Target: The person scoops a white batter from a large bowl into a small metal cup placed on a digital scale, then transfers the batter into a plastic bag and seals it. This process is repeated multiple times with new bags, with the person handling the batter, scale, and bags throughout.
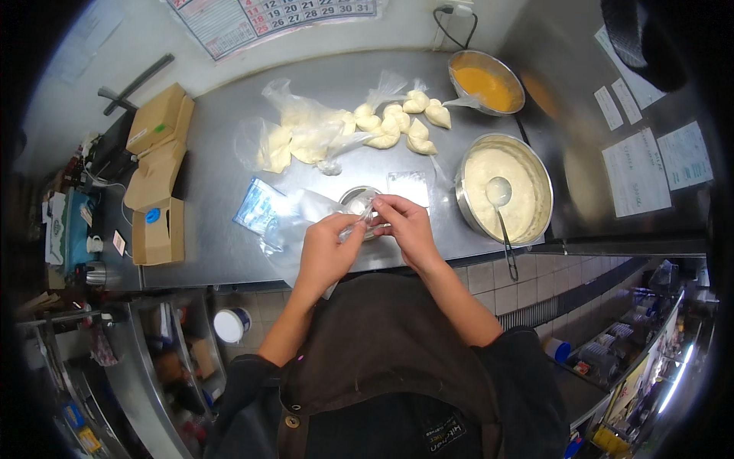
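My left hand [330,246] and my right hand [408,228] pinch a thin clear plastic bag [321,203] between thumbs and fingers. They hold it over a small round metal bowl [356,192], most of which the hands and plastic hide. What the bowl holds is hard to make out. Beneath the loose plastic on the left lies a blue and white printed packet [258,205]. Behind the hands, several plastic bags of pale yellow cream or batter [383,133] lie on the steel counter [212,166], some with twisted ends.
At right, a large metal bowl [479,224] holds pale batter and a ladle [500,198]. Behind it, a smaller bowl [519,94] contains orange liquid [487,86]. An opened cardboard box [157,235] stands left. A white-lidded tub [231,325] sits below the counter.
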Tool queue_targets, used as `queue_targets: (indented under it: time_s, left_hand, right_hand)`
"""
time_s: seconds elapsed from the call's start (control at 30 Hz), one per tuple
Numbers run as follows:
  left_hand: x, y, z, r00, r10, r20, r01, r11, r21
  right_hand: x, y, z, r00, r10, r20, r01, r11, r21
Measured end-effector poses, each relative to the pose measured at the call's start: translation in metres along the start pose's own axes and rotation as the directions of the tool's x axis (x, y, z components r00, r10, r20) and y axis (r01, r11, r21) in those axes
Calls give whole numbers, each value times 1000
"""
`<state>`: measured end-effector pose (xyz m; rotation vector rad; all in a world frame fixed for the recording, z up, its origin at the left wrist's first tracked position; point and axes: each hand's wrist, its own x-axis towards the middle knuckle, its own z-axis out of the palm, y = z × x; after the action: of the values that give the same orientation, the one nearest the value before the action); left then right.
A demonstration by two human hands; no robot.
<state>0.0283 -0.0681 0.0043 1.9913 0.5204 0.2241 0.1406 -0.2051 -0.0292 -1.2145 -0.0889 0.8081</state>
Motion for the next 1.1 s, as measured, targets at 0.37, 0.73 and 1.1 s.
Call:
queue_targets:
  time_s: [0.37, 0.73, 1.1]
  left_hand:
    - [-10, -26, -24, 951, -309, 16, 261, 773, -578]
    - [-26, -51, -47, 943, -280, 180, 332, 780, -530]
    - [-4, -49, -60, 916, -337, 216, 398, 706, -586]
  right_hand:
    - [9, 5, 15, 974, -81, 212, 123, 972, -198]
    - [16, 28, 40, 969, -44, 245, 136, 918, -372]
    - [3, 26, 39, 977, -35, 211, 91, 961, -261]
